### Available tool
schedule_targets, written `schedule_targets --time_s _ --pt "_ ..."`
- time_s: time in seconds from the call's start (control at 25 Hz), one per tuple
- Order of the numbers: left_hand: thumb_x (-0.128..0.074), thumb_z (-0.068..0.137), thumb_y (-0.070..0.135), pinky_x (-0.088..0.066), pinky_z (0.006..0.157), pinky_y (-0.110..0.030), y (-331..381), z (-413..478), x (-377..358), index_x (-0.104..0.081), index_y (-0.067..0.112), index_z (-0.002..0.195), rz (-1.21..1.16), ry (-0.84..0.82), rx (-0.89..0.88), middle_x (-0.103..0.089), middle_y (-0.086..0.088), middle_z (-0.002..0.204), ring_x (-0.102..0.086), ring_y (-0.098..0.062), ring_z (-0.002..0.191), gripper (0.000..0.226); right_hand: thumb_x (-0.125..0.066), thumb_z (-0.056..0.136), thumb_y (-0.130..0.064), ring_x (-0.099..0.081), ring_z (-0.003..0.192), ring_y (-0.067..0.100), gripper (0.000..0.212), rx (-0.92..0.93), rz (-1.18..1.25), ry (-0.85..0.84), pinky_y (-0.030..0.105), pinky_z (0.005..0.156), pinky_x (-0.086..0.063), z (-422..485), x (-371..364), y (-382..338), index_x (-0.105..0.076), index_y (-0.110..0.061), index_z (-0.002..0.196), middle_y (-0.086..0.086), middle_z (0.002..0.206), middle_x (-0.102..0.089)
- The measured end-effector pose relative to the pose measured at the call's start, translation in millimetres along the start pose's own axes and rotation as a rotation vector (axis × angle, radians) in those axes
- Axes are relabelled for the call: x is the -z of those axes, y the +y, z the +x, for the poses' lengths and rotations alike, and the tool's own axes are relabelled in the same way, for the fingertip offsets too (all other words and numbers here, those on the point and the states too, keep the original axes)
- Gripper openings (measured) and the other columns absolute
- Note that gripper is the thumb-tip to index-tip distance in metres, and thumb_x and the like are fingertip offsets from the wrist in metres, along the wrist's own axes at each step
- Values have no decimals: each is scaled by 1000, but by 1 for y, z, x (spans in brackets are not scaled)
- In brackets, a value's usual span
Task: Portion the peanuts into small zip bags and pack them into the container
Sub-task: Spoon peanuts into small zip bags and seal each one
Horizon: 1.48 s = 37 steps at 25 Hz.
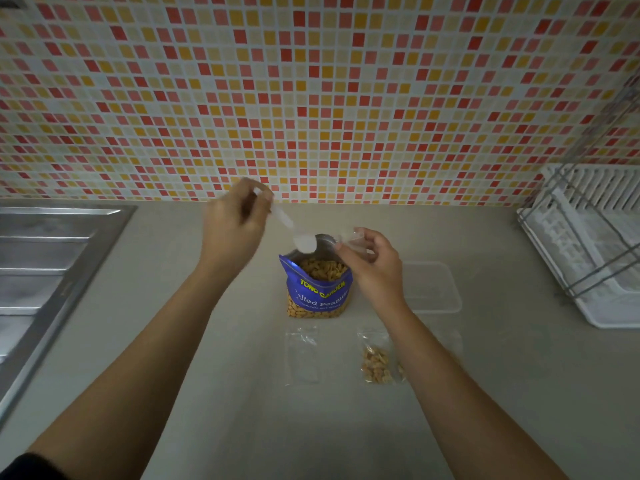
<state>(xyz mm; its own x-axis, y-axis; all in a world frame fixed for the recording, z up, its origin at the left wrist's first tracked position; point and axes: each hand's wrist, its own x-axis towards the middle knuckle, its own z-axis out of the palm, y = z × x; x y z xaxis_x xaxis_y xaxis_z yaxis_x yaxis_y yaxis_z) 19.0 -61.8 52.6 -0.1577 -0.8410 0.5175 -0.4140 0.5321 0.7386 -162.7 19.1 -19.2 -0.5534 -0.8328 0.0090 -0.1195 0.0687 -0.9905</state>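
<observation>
An open blue bag of salted peanuts (317, 292) stands upright in the middle of the counter. My left hand (235, 220) holds a white plastic spoon (294, 233) whose bowl hangs over the bag's mouth. My right hand (372, 261) pinches a small clear zip bag (353, 242) just right of the bag's opening. On the counter nearer to me lie an empty zip bag (302, 355) and a zip bag with peanuts in it (375, 358). A clear plastic container (434, 289) sits to the right of the peanut bag.
A steel sink drainboard (52, 268) fills the left side. A white dish rack with a wire frame (588, 247) stands at the right by the tiled wall. The beige counter (277, 427) stretches toward me.
</observation>
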Motion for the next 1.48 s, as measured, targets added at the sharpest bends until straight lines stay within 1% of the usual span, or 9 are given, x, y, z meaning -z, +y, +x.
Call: schedule_targets --time_s 0.16,0.24,0.36,0.52,0.72,1.04,1.12,1.32,1.48 --pt "-49 88 20 -49 50 -32 -26 -38 -23 -64 7 85 375 -307 -529 -63 -10 65 -56 -26 58 21 -76 72 -37 -61 84 2 37 -28 -77 -66 9 64 -46 -1 6 3 -56 -31 102 -12 96 -63" --pt "-55 85 13 -43 47 -28 -35 -45 -31 -64 7 85 451 -344 -630 -60 -9 61 -55 -26 56 11 -75 73 -37 -57 84 -2 38 -50 -109 -97 5 59 -42 -2 8 7 -54 -30 105 -15 94 -60" --pt "-51 85 16 -41 47 -27 -38 -47 -36 -66 6 81 454 -388 -626 -62 -9 61 -55 -25 54 19 -76 72 -36 -60 91 5 48 -80 -104 -129 13 66 -44 -1 10 14 -56 -23 113 -7 105 -63" --pt "-42 85 24 -42 49 -28 -32 -49 -47 -68 4 79 380 -309 -310 -65 -12 60 -59 -32 52 33 -77 72 -32 -62 93 5 42 -95 -63 -169 18 71 -48 -2 12 20 -56 -24 108 -9 102 -65" --pt "-46 91 9 -46 65 -29 -35 -39 -45 -68 0 94 294 -142 225 -71 -18 81 -61 -29 69 24 -76 73 -32 -63 93 6 38 -84 -40 -193 21 74 -50 0 15 24 -56 -27 106 -16 95 -66" --pt "-47 88 8 -55 83 -44 -40 -32 -51 -67 7 78 28 -174 557 -66 -13 68 -65 -32 79 23 -76 75 -20 -64 75 -2 30 -73 31 -208 16 66 -48 6 14 31 -58 -24 99 -11 88 -68" --pt "-46 88 7 -56 84 -43 -39 -31 -50 -66 8 78 -49 -146 651 -63 -6 63 -63 -27 74 22 -76 74 -23 -65 85 4 35 -79 25 -217 20 71 -50 8 15 31 -58 -20 103 -11 93 -68" --pt "-46 88 4 -55 76 -36 -42 -29 -50 -65 3 80 -208 -57 860 -61 -9 67 -59 -23 69 20 -74 76 -20 -64 86 0 29 -92 27 -268 10 61 -49 8 18 29 -58 -21 101 -13 94 -67" --pt "-50 90 8 -52 68 -27 -43 -29 -51 -62 7 72 -297 -43 941 -59 -10 67 -54 -17 61 22 -75 75 -23 -65 92 10 28 -103 45 -242 18 65 -50 10 18 33 -58 -29 95 -9 99 -68"
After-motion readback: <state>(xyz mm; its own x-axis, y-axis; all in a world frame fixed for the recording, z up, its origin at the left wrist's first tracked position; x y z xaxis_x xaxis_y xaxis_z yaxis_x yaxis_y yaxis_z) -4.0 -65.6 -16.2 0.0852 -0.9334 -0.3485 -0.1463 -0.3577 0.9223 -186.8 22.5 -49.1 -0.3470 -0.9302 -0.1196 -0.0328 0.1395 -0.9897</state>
